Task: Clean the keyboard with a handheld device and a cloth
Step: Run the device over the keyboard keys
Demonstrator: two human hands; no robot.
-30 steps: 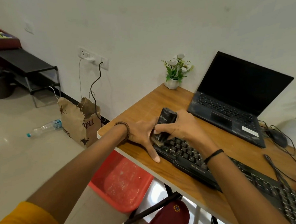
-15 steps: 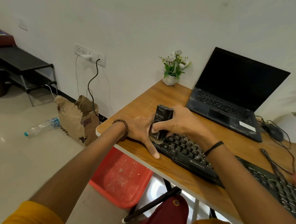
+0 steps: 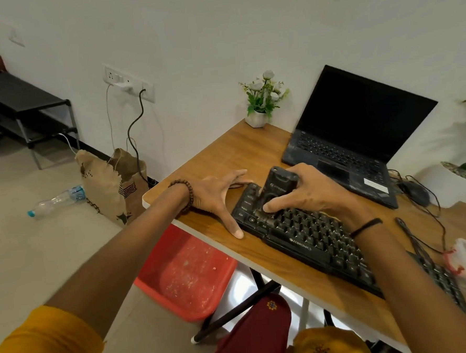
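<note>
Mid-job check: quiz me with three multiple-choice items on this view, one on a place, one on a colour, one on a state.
1. The device stands: A) on the keyboard's left end B) on the floor C) on the shelf
2. The tub under the desk is: A) blue B) red C) green
3. The laptop is: A) shut B) open, screen dark C) open, screen lit
Answers: 1 A, the right hand grips it over the leftmost keys; 2 B, plainly red; 3 B, lid up and screen black.
</note>
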